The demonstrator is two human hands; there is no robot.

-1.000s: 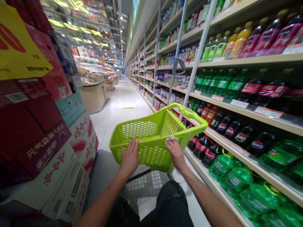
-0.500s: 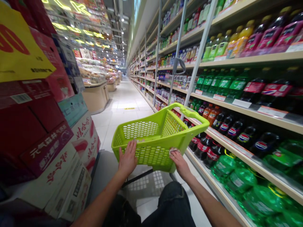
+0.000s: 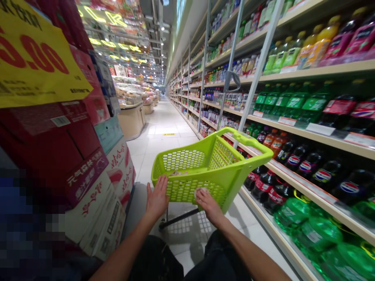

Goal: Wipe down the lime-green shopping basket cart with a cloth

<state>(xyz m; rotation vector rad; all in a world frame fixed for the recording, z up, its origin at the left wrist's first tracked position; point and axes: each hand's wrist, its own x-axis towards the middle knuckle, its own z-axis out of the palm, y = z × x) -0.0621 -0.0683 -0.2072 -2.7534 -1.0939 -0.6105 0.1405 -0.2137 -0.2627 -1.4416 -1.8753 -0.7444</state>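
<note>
Dark trousers [image 3: 213, 257] are being seen at the bottom edge, with both bare forearms being stretched forward above them. A lime-green perforated plastic shopping basket [image 3: 211, 171] is being steadied on its near wall by the left hand [image 3: 157, 197], which is being laid flat with fingers spread and clasping nothing. A small whitish cloth [image 3: 201, 191] is being pressed against the same wall, lower and to the right, by the right hand [image 3: 207, 205], whose fingers are being curled over it. The basket is being carried on a dark frame over the pale tiled floor [image 3: 164, 136] of the aisle, its handle being turned towards the right-hand shelving.

Stacked red and white cardboard cartons [image 3: 88, 187] under a yellow price sign [image 3: 35, 66] are being passed close on the left. Green soda bottles [image 3: 310, 234] and dark cola bottles [image 3: 293, 160] are being displayed on the long shelves [image 3: 322, 134] to the right. Farther off, a beige display counter [image 3: 131, 119] is being lit by ceiling lamps.
</note>
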